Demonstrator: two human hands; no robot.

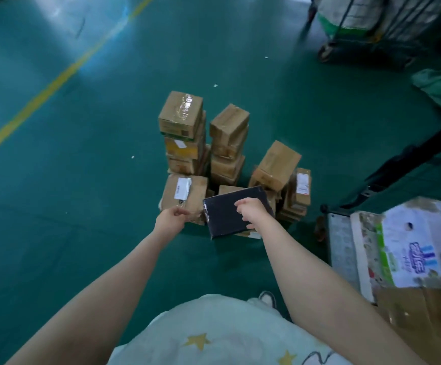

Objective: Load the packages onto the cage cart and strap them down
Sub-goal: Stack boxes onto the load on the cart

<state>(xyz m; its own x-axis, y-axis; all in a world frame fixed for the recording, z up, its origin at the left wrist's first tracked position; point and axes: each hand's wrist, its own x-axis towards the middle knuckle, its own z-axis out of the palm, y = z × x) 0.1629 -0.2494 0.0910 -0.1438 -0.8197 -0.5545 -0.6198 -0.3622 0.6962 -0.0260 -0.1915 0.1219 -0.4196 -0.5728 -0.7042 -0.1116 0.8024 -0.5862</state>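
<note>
Head view: a cluster of brown boxes stands on the green floor (82,180), well ahead of the person's feet. There are two tall stacks side by side, the left stack (181,133) topped by a taped box and the middle stack (228,143) leaning a little. To their right a tilted box (277,164) rests against a low pile (299,193) of flat parcels.

Nearest the person lies a labelled box (185,193) with a white sticker on top. The left hand (172,217) is at its near edge with fingers curled. Blur makes it hard to say whether it grips or only touches.

Just beside it, the right hand (251,212) is clamped on a black package (222,222), fingers over the top face and thumb at the near edge. The package is tilted and sits in front of the brown boxes. The two hands are apart, each at its own parcel.

At the right edge is the cart (328,214), its base covered with printed cardboard (411,246). A dark strap (411,159) runs diagonally above it.

Farther off are a second cart (359,25), a green bag (440,85) and a yellow line (56,80).
</note>
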